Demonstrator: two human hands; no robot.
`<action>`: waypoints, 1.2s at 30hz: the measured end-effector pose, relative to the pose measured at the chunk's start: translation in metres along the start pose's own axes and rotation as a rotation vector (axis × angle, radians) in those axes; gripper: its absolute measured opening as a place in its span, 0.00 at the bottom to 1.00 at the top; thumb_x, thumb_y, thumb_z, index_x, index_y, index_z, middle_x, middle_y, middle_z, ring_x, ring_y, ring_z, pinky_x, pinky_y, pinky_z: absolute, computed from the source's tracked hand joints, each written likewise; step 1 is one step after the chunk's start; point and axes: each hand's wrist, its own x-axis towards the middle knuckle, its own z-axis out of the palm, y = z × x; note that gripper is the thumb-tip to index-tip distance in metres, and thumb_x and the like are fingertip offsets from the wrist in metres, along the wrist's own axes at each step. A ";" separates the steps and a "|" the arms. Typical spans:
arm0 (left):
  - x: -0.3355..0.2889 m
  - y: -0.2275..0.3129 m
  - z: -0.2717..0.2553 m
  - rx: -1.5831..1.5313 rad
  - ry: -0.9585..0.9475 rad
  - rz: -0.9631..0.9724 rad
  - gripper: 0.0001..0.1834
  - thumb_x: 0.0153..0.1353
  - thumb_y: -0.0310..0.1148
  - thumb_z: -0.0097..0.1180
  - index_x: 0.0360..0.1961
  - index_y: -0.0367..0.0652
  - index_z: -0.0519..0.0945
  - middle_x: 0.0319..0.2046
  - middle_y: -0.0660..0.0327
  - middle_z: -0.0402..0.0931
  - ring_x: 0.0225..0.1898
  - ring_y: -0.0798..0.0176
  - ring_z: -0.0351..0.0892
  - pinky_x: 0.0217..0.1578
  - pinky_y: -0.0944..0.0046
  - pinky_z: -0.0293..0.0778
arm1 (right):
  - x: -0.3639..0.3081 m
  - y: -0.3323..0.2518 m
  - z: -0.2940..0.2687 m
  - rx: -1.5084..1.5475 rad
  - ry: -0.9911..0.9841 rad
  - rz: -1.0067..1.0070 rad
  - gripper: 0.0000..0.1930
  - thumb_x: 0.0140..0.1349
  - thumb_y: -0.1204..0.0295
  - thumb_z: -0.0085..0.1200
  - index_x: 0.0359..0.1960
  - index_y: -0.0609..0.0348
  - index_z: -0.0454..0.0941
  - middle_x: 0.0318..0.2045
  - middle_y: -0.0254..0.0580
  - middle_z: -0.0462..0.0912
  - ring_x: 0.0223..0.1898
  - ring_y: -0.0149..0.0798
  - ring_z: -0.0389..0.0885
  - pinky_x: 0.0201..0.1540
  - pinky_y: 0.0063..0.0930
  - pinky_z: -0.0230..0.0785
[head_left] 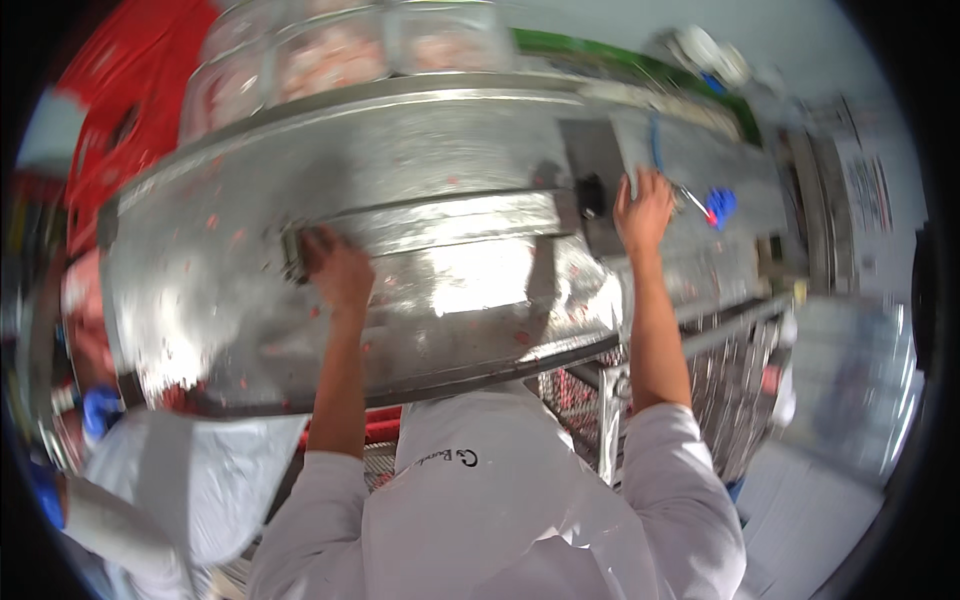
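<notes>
1. While reaching toward both ends of the long metal strip, has the left hand against a small metal block; cannot tell through the blur whether closed around it.
2. Has the right hand beside a dark flat plate and a black knob, thumb and fingers parted; cannot tell whether gripping anything.
3. If pushed unevenly from one end, could skew the strip, lying lengthwise across the steel table.
4. Could slip at the block, given a wet-looking surface and scattered reddish scraps.
5. Could knock the blue bundle or red-tipped rod by sweeping the right hand too far rightward.
6. Might catch fingers on the plate by closing carelessly; cannot tell how sharp.
</notes>
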 end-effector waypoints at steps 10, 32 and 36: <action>-0.003 0.344 -0.035 -0.666 -0.030 0.805 0.35 0.69 0.49 0.57 0.67 0.31 0.69 0.69 0.35 0.62 0.72 0.36 0.59 0.70 0.44 0.56 | -0.024 0.071 -0.064 0.638 -0.326 0.591 0.36 0.65 0.63 0.56 0.70 0.71 0.58 0.57 0.71 0.76 0.53 0.65 0.81 0.60 0.51 0.71; 0.004 0.535 -0.075 -0.558 -0.370 0.595 0.39 0.66 0.38 0.66 0.69 0.25 0.64 0.70 0.47 0.63 0.66 0.52 0.68 0.64 0.52 0.73 | -1.066 0.372 -0.181 0.033 -1.549 1.846 0.34 0.69 0.66 0.44 0.76 0.56 0.53 0.76 0.51 0.57 0.77 0.52 0.53 0.75 0.54 0.51; 0.003 0.553 -0.085 -0.534 -0.447 0.576 0.34 0.69 0.40 0.62 0.69 0.32 0.68 0.70 0.51 0.64 0.68 0.54 0.66 0.65 0.50 0.66 | -1.120 0.392 -0.159 0.059 -1.681 1.532 0.29 0.71 0.64 0.43 0.73 0.56 0.60 0.72 0.51 0.66 0.76 0.50 0.58 0.76 0.55 0.47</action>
